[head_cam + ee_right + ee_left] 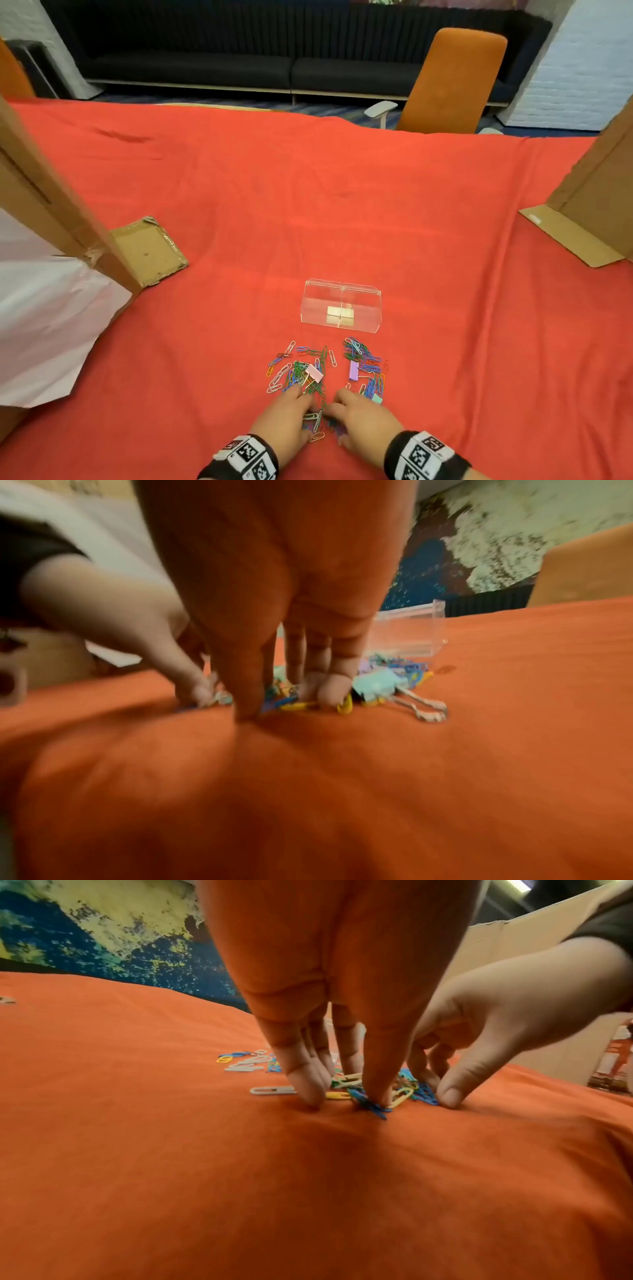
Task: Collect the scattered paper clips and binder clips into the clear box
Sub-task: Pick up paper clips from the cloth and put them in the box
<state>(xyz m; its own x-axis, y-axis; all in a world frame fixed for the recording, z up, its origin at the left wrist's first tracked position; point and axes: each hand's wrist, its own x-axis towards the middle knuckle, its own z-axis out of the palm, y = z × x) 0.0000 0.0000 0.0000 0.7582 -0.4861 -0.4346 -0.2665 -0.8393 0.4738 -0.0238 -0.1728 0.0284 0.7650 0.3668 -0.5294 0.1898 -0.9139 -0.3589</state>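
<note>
A clear box (340, 306) stands on the red cloth (308, 205), nothing visible in it but a pale label. Coloured paper clips (298, 370) lie scattered just in front of it, with a pink binder clip (314, 372), a purple one (353, 370) and a mint one (376, 398) among them. My left hand (291, 414) and right hand (356, 418) meet nearest me around a clump of clips (318, 421). The left hand (342, 1096) presses straight fingers down on clips. My right hand (287, 704) has curled fingers and thumb closing round clips, beside the mint binder clip (373, 688).
Cardboard walls rise at the left (51, 205) and right (599, 192) of the cloth. A cardboard flap (150, 250) and white paper (41, 325) lie at the left. An orange chair (452, 78) stands beyond the far edge.
</note>
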